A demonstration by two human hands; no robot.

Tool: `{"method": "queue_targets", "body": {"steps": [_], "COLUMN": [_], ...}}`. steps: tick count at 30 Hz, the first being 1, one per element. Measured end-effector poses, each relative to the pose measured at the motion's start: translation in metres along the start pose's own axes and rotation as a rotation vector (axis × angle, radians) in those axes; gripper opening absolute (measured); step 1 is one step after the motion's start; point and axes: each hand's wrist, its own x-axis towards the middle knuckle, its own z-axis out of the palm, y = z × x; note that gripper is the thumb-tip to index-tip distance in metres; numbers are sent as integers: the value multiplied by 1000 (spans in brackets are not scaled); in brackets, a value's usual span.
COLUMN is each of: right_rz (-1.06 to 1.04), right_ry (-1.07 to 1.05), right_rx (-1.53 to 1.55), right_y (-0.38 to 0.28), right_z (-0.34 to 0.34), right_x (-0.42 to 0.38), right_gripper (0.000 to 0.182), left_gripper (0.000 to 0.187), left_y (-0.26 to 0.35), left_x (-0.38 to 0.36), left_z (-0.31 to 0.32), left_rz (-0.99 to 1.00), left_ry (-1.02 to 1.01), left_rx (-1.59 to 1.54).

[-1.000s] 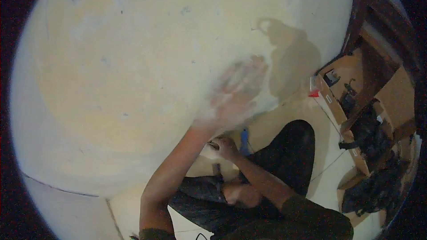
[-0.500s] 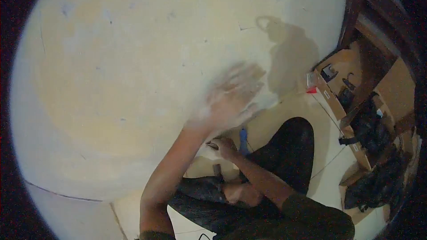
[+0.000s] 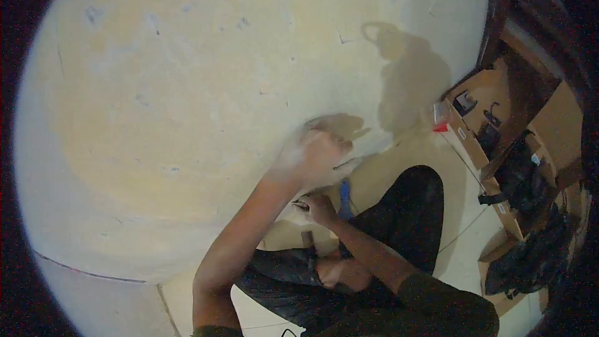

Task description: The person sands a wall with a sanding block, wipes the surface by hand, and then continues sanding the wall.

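My left hand (image 3: 321,156) is up at the pale wall (image 3: 175,100), its fingers curled in. Blur and the angle hide whatever it may hold. Lower down, close to the wall's foot, my right hand (image 3: 321,210) is closed on a small dark-edged thing (image 3: 301,203) that I cannot make out. Just to the right of that hand, a blue object like a tool handle (image 3: 345,196) stands near my knee. Yellowish patches, small cracks and dark marks cover the wall.
I sit with folded legs (image 3: 405,212) on a tiled floor (image 3: 458,237). Cardboard boxes (image 3: 469,143) at the right hold dark items and black bags (image 3: 527,175). A red and white packet (image 3: 440,118) sits at the box edge. A short dark brown piece (image 3: 307,239) is between my legs.
My left hand has gone from spread, blurred fingers on the wall to a curled shape slightly lower and to the left. My right hand has hardly moved.
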Motion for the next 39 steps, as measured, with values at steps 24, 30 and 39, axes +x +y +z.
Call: {"method": "queue_targets", "body": {"steps": [24,30,39], "right_rz": [120,190,178], "right_ry": [-48,-49,-38], "right_rx": [106,95,67], "right_y": [-10,-8,0], "right_z": [-6,-18,-13], "right_x": [14,30,31], "right_gripper": [35,37,33], "left_gripper": [102,78,45], "left_y": [-62,-96,-44], "left_x": [-161,-166,-189], "left_z": [-54,-22,-48], "left_rz": [-236,-316,-643], "left_ry": [-39,-209,-67], "left_rx": [-1385,-1297,-416]}}
